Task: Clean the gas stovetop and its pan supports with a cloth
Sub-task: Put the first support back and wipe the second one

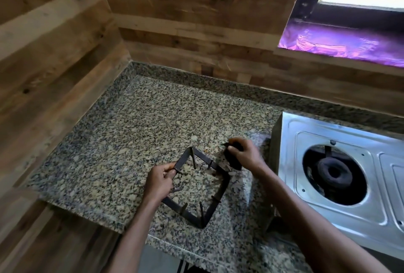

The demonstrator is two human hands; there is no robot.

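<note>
A dark, rusty square pan support (pixel 220 191) lies on the granite countertop (pixel 135 124), left of the stove. My left hand (pixel 160 179) grips its left bar near the far corner. My right hand (pixel 246 154) holds a dark cloth (pixel 232 159) just beyond the support's right far side. The steel gas stovetop (pixel 341 163) sits at the right with its burner (pixel 333 171) bare in the round opening, no support on it.
Wood-panelled walls (pixel 54 58) close the counter on the left and back. A window sill with purple reflective covering (pixel 341 45) is at the upper right. The counter's front edge (pixel 185 250) runs below the pan support.
</note>
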